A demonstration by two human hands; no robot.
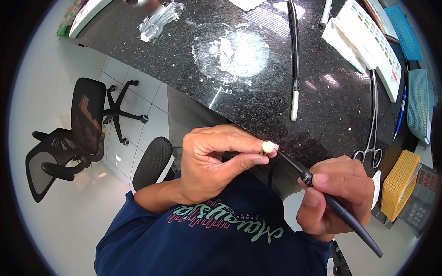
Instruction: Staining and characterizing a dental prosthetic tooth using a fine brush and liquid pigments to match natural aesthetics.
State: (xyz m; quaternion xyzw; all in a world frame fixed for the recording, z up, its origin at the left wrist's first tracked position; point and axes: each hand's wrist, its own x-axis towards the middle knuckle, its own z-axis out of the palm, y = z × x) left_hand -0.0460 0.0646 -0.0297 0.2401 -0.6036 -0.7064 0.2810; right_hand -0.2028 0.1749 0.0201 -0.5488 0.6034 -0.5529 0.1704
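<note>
Pinched between the thumb and index finger of my left hand (205, 158) is a small cream-coloured dental crown (267, 146). A little dark metal part shows just under it. My right hand (343, 195) grips a slim black brush (352, 224) like a pen, with the handle slanting down to the right. The brush's thin end reaches the crown from the right; I cannot tell whether it touches. Both hands are close to the near edge of the black speckled worktop (184, 69), in front of a dark blue shirt.
A white powdery patch (244, 53) and crumpled clear plastic (161, 20) lie on the worktop. A long black brush (295, 60) with a pale end, ring-handled forceps (373, 117), tissue (347, 43) and a colour-spotted palette (389, 76) lie rightward. Yellow basket (398, 188) right; office chair (87, 119) left.
</note>
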